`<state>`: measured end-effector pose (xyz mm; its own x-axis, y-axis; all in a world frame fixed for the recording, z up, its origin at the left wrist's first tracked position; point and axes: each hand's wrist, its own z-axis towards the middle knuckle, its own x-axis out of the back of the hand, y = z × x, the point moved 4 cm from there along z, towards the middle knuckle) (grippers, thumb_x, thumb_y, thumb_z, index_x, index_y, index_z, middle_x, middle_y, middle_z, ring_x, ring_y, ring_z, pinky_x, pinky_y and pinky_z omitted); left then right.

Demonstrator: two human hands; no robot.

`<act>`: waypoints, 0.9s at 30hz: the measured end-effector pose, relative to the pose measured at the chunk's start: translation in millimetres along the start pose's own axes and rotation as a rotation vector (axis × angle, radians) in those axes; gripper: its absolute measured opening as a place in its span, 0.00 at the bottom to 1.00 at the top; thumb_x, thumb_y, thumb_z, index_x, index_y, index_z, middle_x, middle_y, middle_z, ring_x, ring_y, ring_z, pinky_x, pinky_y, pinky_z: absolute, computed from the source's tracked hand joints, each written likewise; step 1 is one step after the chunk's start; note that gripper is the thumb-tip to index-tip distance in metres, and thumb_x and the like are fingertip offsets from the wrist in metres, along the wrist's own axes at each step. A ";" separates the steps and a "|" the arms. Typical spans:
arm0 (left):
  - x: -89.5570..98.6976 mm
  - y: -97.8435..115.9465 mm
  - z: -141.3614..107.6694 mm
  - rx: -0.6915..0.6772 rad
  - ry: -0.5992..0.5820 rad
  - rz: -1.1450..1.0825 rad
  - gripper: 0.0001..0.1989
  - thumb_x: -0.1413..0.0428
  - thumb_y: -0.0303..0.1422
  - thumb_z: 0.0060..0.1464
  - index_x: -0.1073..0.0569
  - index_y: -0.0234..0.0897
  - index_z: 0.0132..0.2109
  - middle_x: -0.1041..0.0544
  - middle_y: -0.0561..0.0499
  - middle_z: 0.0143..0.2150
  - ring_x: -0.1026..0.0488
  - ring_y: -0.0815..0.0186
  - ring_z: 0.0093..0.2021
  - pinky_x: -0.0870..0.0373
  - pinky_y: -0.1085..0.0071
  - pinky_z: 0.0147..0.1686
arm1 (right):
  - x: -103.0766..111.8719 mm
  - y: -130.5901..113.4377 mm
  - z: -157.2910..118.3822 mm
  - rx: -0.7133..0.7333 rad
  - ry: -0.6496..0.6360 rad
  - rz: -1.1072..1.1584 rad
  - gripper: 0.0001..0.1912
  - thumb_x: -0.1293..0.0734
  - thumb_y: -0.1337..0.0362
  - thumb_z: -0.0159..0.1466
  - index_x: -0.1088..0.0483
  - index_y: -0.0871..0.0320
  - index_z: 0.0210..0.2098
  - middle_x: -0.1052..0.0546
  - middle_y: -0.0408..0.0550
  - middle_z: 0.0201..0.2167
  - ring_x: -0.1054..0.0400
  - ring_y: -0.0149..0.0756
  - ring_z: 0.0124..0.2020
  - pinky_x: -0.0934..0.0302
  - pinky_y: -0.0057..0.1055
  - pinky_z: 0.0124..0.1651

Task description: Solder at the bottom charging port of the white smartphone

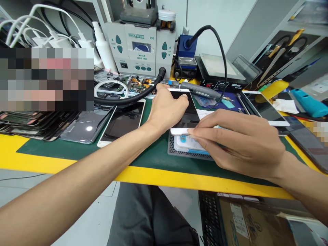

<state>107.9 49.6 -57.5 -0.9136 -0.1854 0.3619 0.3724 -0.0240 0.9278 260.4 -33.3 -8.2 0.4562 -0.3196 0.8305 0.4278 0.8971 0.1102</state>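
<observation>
A white-framed smartphone [189, 114] with a dark screen is held tilted above the bench mat. My left hand [165, 107] grips its far left side, thumb over the glass and fingers around the edge. At the near bottom edge of the phone, my right hand [238, 140] is closed in a pinch. Something thin and pale shows at those fingertips, too small to make out. Beneath the phone lies a white and blue flat box [181, 145] on a grey perforated tray [171, 150], partly hidden by my right hand.
A hot-air station [140, 51] stands at the back, its black hose [128, 101] crossing to the left. Another white phone [123, 119] and stacked screens [30, 126] lie left. On the right are a phone [266, 106], a yellow-handled tool [274, 90] and a dark phone [310, 140].
</observation>
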 end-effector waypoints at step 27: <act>2.4 -1.7 -1.2 0.000 0.012 0.022 0.20 0.39 0.39 0.55 0.35 0.40 0.51 0.21 0.44 0.44 0.22 0.52 0.45 0.29 0.58 0.48 | 1.5 4.9 12.1 -0.168 -0.054 0.285 0.09 0.33 0.75 0.66 0.20 0.60 0.38 0.19 0.50 0.32 0.26 0.38 0.32 0.32 0.34 0.35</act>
<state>105.3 48.1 -58.3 -0.9032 -0.1979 0.3809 0.3922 -0.0200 0.9197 253.7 -25.7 0.2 0.5357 -0.0424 0.8433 0.4135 0.8840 -0.2182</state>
